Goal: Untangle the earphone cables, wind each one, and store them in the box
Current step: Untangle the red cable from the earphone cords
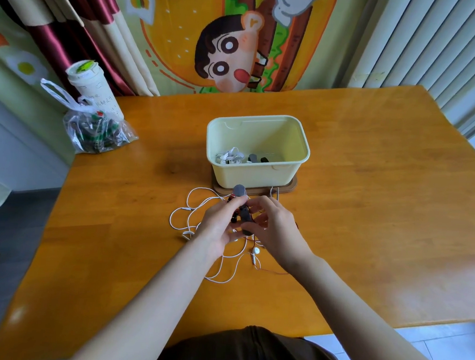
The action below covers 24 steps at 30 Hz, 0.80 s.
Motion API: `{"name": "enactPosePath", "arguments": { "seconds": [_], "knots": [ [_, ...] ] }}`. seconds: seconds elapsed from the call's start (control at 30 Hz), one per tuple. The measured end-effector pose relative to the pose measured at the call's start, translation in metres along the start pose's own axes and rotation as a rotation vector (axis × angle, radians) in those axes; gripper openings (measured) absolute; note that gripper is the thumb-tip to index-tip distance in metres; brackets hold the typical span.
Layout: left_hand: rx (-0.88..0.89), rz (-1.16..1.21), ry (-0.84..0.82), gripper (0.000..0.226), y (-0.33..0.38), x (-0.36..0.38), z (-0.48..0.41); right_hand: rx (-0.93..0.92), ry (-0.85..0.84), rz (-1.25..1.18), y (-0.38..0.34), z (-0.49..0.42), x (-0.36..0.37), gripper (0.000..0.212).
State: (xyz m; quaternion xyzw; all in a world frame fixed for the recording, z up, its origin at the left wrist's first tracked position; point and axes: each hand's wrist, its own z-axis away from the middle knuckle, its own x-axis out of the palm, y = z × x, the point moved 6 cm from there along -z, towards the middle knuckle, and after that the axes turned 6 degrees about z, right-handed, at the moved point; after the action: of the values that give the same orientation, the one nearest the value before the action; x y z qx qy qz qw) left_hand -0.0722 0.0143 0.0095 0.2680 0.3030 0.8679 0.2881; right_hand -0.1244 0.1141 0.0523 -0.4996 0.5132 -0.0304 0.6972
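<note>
Your left hand (pixel 218 223) is curled round the dark earphone (pixel 244 217), held just above the table (pixel 370 189) in front of the box (pixel 254 178), likely so its red cable (pixel 276 272) can be wound clear of the rest; your right hand (pixel 273 227) pinches the same earphone from the other side, probably to guide the winding. The white cable (pixel 202 190) lies in loose loops under your hands, not yet wound; a white bundle (pixel 230 156) sits inside the box

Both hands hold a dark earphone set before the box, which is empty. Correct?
Not empty: the head view shows the box holding a bundled white cable and dark pieces. Left hand and right hand do hold the dark earphone set before it.
</note>
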Motion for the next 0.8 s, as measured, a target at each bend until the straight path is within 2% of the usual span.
{"name": "enactPosePath", "arguments": {
  "seconds": [0.1,0.2,0.43,0.67,0.8],
  "knots": [
    [-0.018,-0.006,0.013,0.020,-0.001,-0.001,0.001,0.005,0.013,-0.029,0.000,0.000,-0.003,0.029],
    [-0.064,0.045,-0.013,0.032,-0.003,0.000,0.003,0.027,0.047,-0.080,0.006,0.000,-0.008,0.019],
    [-0.067,0.117,-0.092,0.030,-0.002,0.004,0.003,0.015,0.165,-0.049,0.014,-0.003,-0.015,0.012],
    [-0.018,0.106,-0.198,0.026,-0.001,0.012,0.004,0.040,0.151,-0.111,0.016,-0.003,-0.012,0.003],
    [0.107,0.034,-0.290,0.018,0.005,0.014,0.006,0.013,0.175,-0.099,0.017,-0.004,-0.016,0.008]
  ]
}}
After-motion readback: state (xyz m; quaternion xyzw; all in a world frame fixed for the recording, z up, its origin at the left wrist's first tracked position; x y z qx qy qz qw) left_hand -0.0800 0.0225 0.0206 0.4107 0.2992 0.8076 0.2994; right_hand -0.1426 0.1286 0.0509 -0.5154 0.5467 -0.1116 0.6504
